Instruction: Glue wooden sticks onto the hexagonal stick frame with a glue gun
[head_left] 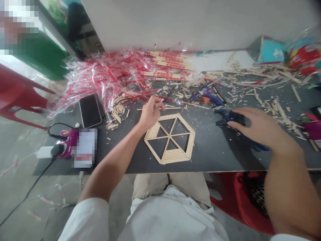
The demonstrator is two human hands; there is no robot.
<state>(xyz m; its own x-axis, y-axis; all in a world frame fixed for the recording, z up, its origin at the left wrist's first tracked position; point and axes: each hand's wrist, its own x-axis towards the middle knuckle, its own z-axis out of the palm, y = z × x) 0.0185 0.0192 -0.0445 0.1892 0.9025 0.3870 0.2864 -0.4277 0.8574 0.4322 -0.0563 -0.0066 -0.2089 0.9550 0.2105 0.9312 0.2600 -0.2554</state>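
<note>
Wooden hexagonal stick frame [169, 139] just below the left hand [150, 113], fingers pinched on a thin stick [158, 103]; right hand [260, 129] draped over a blue glue gun [229, 117], grip unclear; far-left label [85, 147] blurred, unreadable.

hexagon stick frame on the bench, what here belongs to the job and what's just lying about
Belongs: hexagonal wooden stick frame; thin stick in left hand; blue glue gun under right hand.
Lying about: phone; red-printed plastic wrappers; second glue gun.

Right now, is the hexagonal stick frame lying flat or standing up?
Lying flat: the hexagonal stick frame rests on the dark tabletop with its spokes and outline facing up.
</note>
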